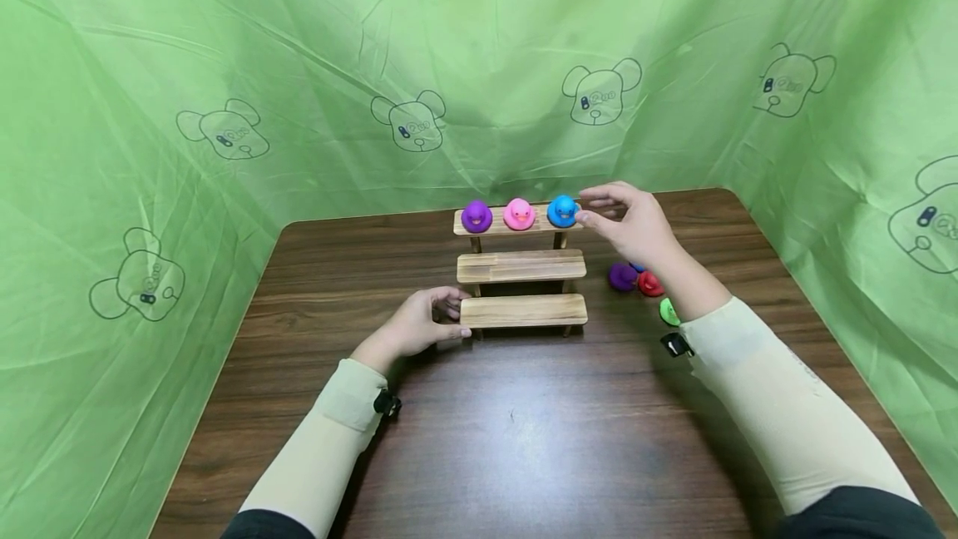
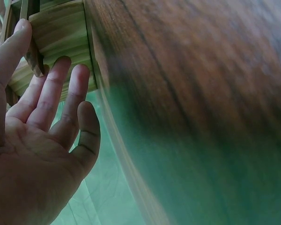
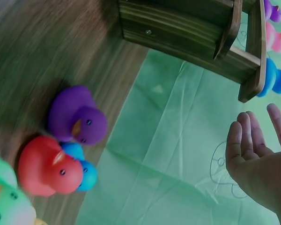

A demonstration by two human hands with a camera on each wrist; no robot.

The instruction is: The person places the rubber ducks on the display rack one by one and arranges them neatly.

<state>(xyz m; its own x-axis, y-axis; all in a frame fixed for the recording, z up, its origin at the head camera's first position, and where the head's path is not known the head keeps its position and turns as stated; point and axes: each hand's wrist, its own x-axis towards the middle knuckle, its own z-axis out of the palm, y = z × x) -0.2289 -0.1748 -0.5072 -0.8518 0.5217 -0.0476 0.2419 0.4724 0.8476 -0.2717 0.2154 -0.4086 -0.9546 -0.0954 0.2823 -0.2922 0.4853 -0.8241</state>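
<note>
A three-step wooden display stand [image 1: 521, 311] stands on the table. Along its top step sit a purple rubber duck [image 1: 476, 217], a pink rubber duck [image 1: 519, 215] and a blue rubber duck [image 1: 562, 211]. My right hand [image 1: 634, 224] is beside the blue duck, fingers extended and nothing held; the right wrist view shows a gap between the fingers and that duck. At the left end of the lowest step, my left hand [image 1: 416, 323] rests against the stand. Its thumb and loosely extended fingers lie about the end and leg in the left wrist view.
Right of the stand lie more ducks: a purple one [image 3: 77, 115], a red one [image 3: 48, 166], a blue one [image 3: 86, 173] partly behind it, and a green one [image 3: 4, 197]. A bit of yellow shows below the green duck. Green curtain [image 1: 494, 40] surrounds the brown table [image 1: 524, 439].
</note>
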